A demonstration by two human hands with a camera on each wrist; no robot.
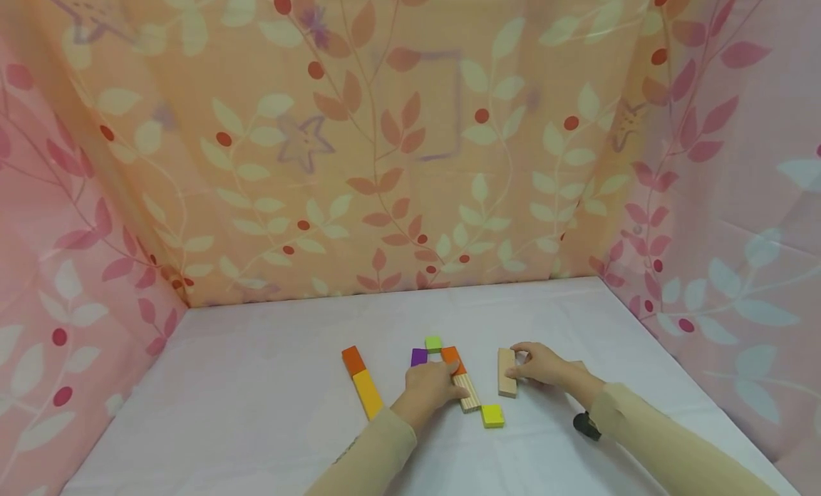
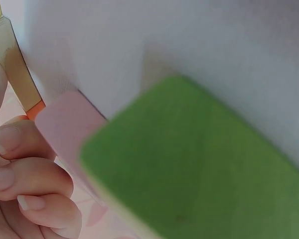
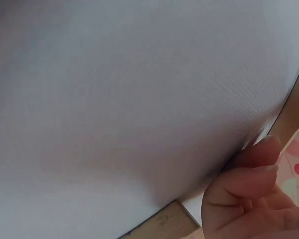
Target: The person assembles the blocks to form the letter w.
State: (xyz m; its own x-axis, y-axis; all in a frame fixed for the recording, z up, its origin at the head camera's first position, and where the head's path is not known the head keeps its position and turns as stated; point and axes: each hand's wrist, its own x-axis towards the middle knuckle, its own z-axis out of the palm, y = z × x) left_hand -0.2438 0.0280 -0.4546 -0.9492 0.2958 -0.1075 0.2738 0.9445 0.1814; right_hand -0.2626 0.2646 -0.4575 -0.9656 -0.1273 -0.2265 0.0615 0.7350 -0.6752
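My left hand (image 1: 431, 389) bends over a slanting row of an orange block (image 1: 452, 358) and a striped wooden block (image 1: 468, 395). Its index finger lies at the orange block and its thumb at the striped one; the other fingers are curled. Beside this hand are a purple block (image 1: 419, 356) and a lime block (image 1: 433, 344). The left wrist view has a green block (image 2: 204, 164) large in front and a pink block (image 2: 72, 117) by the fingers. To the right, my right hand (image 1: 541, 364) pinches a plain wooden block (image 1: 507, 382) between thumb and fingers.
A yellow-green block (image 1: 492, 415) touches the striped block's near end. Farther left, a dark orange block (image 1: 353, 360) and a yellow block (image 1: 368, 393) form another row. Behind the right wrist another wooden block (image 1: 579, 365) shows partly. Patterned cloth (image 1: 385, 161) encloses the white table (image 1: 256, 382).
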